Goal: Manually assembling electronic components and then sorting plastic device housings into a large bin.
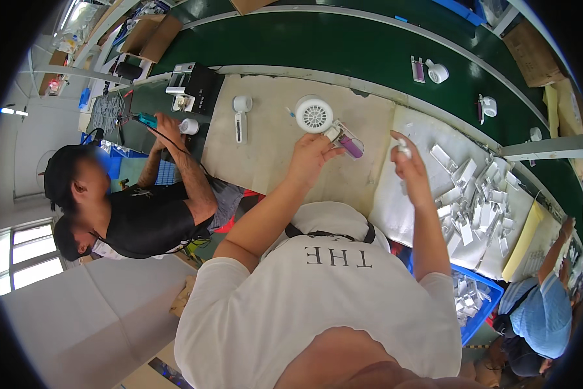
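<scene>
My left hand is closed around the hinge end of a small white handheld fan. Its round, slotted head points away from me, and a purple battery shows on its open handle. My right hand pinches a slim white plastic piece, apart from the fan, with the index finger raised. Beyond my left hand, another white fan lies on the beige mat. A heap of white plastic handle parts spreads over the padded sheet to my right.
A blue crate of white parts stands at my right side. More fans sit on the green belt ahead. At left, a co-worker holds a teal tool near a black machine. Another person works at far right.
</scene>
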Available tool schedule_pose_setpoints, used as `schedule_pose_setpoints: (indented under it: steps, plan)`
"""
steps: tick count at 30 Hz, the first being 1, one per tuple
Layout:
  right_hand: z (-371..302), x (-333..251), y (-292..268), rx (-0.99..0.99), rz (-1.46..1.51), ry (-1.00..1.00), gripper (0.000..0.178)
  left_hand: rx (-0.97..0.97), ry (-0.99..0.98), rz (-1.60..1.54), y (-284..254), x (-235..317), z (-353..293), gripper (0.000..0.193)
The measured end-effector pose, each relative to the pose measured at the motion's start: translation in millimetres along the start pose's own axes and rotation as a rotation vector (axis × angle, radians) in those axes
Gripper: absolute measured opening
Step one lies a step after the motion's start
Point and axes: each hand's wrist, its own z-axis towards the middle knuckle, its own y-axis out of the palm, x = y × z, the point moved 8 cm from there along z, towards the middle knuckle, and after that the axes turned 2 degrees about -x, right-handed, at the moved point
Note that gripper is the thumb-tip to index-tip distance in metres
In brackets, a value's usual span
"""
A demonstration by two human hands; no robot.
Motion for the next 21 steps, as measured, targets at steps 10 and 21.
schedule_pose_setpoints:
  steps: [10, 21]
  plan:
    - [-1, -89, 110, 0.307, -1.129, -0.641, 0.062, 0.035, 0.157, -0.126, 3, 5, -12, 0.024]
    - [7, -87, 115, 0.311, -1.107, -0.665, 0.056, 0.162, 0.301, -0.040, -2, 7, -10, 0.024]
